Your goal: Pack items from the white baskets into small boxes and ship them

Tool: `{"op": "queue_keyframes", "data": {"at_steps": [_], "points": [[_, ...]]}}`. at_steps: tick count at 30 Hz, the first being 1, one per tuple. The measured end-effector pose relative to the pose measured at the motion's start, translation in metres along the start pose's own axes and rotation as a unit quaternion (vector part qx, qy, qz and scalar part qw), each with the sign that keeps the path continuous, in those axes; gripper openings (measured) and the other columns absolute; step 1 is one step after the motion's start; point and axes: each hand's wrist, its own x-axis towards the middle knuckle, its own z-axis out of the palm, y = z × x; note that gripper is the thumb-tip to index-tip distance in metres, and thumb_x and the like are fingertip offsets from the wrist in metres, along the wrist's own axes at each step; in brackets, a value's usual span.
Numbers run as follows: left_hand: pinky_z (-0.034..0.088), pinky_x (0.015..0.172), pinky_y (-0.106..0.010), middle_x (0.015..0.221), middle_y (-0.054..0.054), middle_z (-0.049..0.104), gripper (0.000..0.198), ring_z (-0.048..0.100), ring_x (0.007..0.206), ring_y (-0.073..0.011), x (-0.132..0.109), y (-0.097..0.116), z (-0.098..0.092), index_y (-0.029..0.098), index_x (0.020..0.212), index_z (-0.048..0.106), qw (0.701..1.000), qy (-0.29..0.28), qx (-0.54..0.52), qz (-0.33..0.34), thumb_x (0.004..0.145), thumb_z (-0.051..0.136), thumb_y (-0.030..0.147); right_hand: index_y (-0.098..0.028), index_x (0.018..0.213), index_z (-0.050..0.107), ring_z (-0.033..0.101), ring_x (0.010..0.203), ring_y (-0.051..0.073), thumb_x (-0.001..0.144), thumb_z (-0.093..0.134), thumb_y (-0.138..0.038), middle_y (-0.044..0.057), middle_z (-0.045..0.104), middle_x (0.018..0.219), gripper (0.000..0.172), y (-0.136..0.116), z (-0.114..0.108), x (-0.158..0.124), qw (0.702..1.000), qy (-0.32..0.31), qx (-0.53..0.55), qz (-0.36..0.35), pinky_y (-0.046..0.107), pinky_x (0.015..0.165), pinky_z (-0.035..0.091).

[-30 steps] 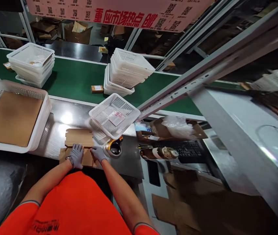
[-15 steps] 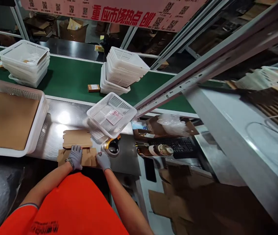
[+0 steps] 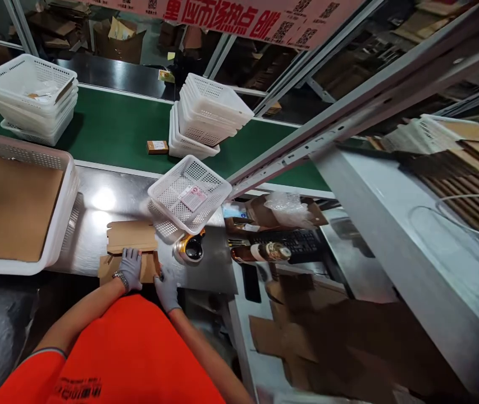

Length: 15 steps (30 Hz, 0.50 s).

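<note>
A small brown cardboard box (image 3: 132,237), partly unfolded, lies on the metal bench in front of me. My left hand (image 3: 130,268), in a grey glove, rests flat on its near part with the fingers stretched out. At the box's right end, my gloved right hand (image 3: 167,287) grips a side flap that is bent upward; its fingertips are partly hidden. Just right of that hand sits a tape roll (image 3: 191,248) with a yellow-and-black piece. Behind it, a white perforated basket (image 3: 155,192) holds a pink-and-white printed card (image 3: 192,197).
Large white baskets with a cardboard sheet (image 3: 12,207) stand at left. Stacked baskets (image 3: 188,126) and a small box (image 3: 157,147) sit on the green conveyor (image 3: 108,126). To the right are a brown bottle (image 3: 243,254), a phone (image 3: 251,283), a keyboard and a slanted metal post.
My right hand has moved left and toward me, folding the box's right flap inward and up. My left hand stays on the cardboard. The view has shifted slightly.
</note>
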Motion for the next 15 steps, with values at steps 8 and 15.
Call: {"op": "queue_keyframes", "data": {"at_steps": [8,15], "points": [[0.015,0.139,-0.067,0.166,-0.034,0.053,0.135,0.046,0.153,-0.0515,0.002,-0.001,0.008,0.002,0.172,0.039,1.000,0.007,0.010,0.003,0.054,0.093,0.039,-0.019,0.152,0.074,0.069,0.108,0.026,0.092,0.052,-0.007,0.015,0.076,0.125,0.064,0.021,0.028,-0.004,0.972,0.030,-0.208,-0.107,0.037,0.097,0.060],[0.014,0.139,-0.067,0.168,-0.034,0.051,0.136,0.046,0.155,-0.0538,0.008,-0.002,0.017,0.002,0.174,0.037,1.000,0.014,-0.002,0.005,0.054,0.091,0.038,-0.012,0.158,0.067,0.068,0.129,0.032,0.093,0.054,-0.007,0.025,0.069,0.150,0.067,0.038,0.028,-0.003,0.950,0.037,-0.270,-0.152,0.045,0.108,0.062]]}}
